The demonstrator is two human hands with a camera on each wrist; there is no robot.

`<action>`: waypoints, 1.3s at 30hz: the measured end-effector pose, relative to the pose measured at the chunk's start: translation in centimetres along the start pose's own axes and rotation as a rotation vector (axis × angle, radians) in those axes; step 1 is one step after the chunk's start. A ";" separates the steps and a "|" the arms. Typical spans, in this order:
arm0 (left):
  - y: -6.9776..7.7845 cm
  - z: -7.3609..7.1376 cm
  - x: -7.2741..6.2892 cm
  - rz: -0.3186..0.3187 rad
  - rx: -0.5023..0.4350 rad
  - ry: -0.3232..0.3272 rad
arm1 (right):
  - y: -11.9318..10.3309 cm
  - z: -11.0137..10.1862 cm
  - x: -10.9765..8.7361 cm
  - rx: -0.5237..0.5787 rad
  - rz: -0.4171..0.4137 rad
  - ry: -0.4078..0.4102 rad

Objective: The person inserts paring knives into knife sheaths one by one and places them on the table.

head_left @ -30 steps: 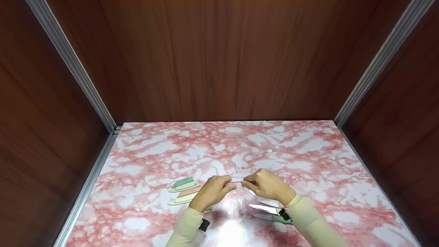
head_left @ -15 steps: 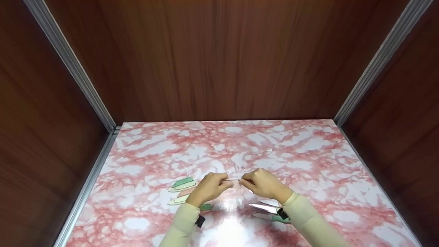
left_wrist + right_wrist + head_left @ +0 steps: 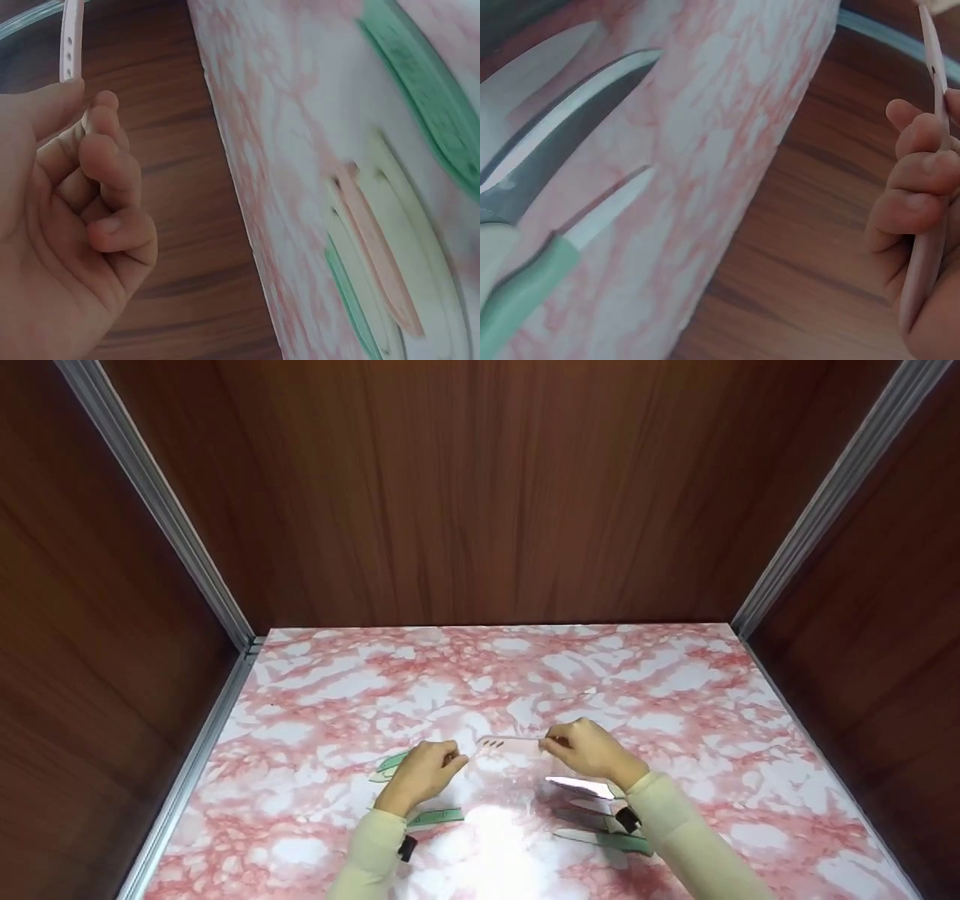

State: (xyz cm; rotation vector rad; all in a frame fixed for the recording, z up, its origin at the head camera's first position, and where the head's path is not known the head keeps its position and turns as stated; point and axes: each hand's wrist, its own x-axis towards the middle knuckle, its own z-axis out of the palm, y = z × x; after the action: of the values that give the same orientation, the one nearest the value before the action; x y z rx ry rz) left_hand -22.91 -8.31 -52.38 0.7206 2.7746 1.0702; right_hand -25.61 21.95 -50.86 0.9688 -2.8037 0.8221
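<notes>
Between the two hands lies a pale pink knife sheath (image 3: pixel 517 745) with three slots near its left end. My right hand (image 3: pixel 592 751) curls round the pink handle of a knife (image 3: pixel 926 262), and the sheath extends beyond the fingers. At the slotted end, my left hand (image 3: pixel 421 774) has its thumb tip against the pink sheath (image 3: pixel 71 41) in a pinch, its other fingers loosely curled. Where the sheath meets the handle is hidden by the right fingers.
Left on the marbled table lie several knife sheaths, among them a green one (image 3: pixel 439 816) and a pink one (image 3: pixel 379 255). To the right, several bare knives, including a green-handled knife (image 3: pixel 628 842), point left under the right wrist. Brown wood panels (image 3: pixel 480 495) enclose the table.
The hands have moved apart, the left one leftward and the right one slightly to the right. The pink sheath shows its slotted face, where only a thin edge showed earlier.
</notes>
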 end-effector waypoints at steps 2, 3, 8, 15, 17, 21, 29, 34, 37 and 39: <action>-0.4 -0.2 -0.4 0.001 0.009 0.001 | 0.7 0.3 0.1 -0.007 0.057 0.008; -0.6 -0.2 -0.5 0.000 0.009 -0.003 | 1.1 0.4 0.2 -0.016 0.086 0.015; -1.0 -0.6 -1.2 -0.011 0.014 -0.030 | 2.6 1.2 0.6 -0.028 0.250 0.024; -1.1 -1.2 -1.8 0.043 0.076 -0.001 | 4.0 1.8 1.6 -0.006 0.417 0.035; -1.2 -1.3 -2.1 0.047 0.084 -0.004 | 4.3 1.9 1.9 -0.018 0.452 0.038; -1.4 -1.3 -2.5 0.035 0.084 -0.012 | 5.2 1.9 2.4 -0.084 0.509 0.033; -1.9 -1.8 -3.0 0.001 0.095 0.020 | 6.3 1.9 3.9 -0.171 0.603 0.031; -2.3 -1.8 -3.0 -0.012 0.078 0.007 | 6.6 2.2 4.9 -0.139 0.656 0.063; -2.5 -1.8 -3.1 -0.022 0.076 -0.002 | 6.7 2.7 5.5 -0.109 0.671 0.085; -2.6 -1.8 -3.2 -0.029 0.078 -0.002 | 6.7 3.0 5.9 -0.097 0.678 0.094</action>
State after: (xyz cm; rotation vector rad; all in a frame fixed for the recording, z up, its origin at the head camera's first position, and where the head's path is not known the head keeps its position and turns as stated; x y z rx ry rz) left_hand -21.58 -12.55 -53.01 0.6863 2.8301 0.9607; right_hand -33.90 21.54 -55.25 -0.0642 -3.0580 0.7330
